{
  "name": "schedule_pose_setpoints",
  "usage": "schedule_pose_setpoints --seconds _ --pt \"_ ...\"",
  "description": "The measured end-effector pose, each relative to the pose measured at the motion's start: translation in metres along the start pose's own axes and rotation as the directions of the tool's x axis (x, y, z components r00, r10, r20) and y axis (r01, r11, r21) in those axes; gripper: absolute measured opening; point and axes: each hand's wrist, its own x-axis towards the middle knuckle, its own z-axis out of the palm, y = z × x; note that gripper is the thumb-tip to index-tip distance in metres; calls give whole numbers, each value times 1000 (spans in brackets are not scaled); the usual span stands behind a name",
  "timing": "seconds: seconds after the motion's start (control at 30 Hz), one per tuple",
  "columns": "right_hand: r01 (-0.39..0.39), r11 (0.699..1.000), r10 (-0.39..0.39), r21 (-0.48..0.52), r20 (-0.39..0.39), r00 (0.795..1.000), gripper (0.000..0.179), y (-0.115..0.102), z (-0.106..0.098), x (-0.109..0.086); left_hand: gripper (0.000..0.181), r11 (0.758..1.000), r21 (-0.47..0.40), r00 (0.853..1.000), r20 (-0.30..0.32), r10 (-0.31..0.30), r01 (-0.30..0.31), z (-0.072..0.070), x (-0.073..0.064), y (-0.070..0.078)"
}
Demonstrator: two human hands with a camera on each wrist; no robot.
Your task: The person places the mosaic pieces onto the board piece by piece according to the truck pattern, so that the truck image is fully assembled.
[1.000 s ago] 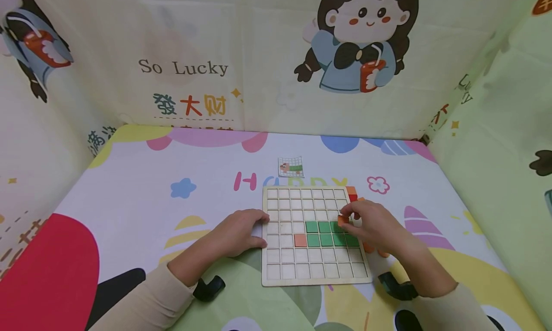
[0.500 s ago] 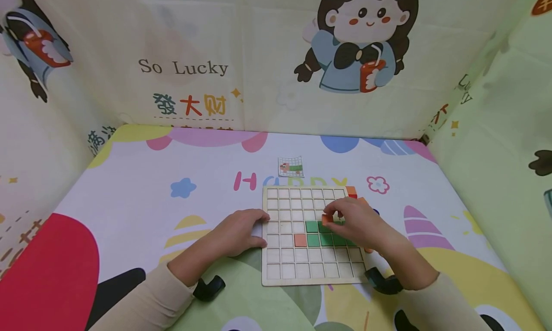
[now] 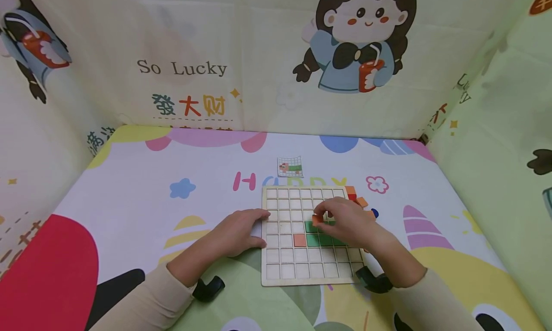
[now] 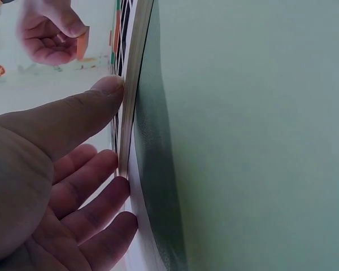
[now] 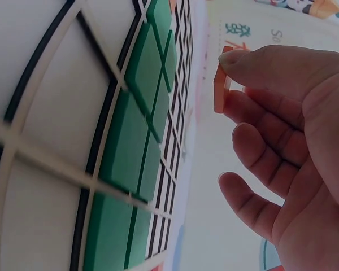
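A wooden grid board [image 3: 284, 273] lies on the patterned cloth. Two rows of green tiles [image 5: 141, 73] fill cells right of its middle, with a salmon tile [image 3: 299, 240] at their left end. My right hand [image 3: 351, 221] pinches an orange square tile [image 5: 221, 82] between thumb and forefinger. It holds the tile over the upper green row, partly hiding the row in the head view. My left hand [image 3: 241, 233] rests at the board's left edge, thumb and fingertips touching the rim, fingers loosely extended in the left wrist view.
Several loose orange and red tiles [image 3: 361, 202] lie by the board's upper right edge, next to a small dark blue piece [image 3: 374, 213]. Beyond the board lies a small picture card [image 3: 290, 167] with a gridded pattern. Fabric walls [image 3: 258, 101] enclose the back and sides.
My right hand has moved leftward over the green tiles, carrying the orange tile from near the board's right side toward its middle. The left hand has stayed in place.
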Motion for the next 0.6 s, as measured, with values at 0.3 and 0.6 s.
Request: schedule_pose_setpoints --seconds 0.3,0.6 --pt "17 1000 -17 5 25 1000 9 -6 7 8 64 1000 -5 1000 -7 10 -10 -1 -1 0" --pt "48 999 -48 -4 45 998 11 -11 14 14 64 1000 -3 1000 -9 8 -8 0 -1 0"
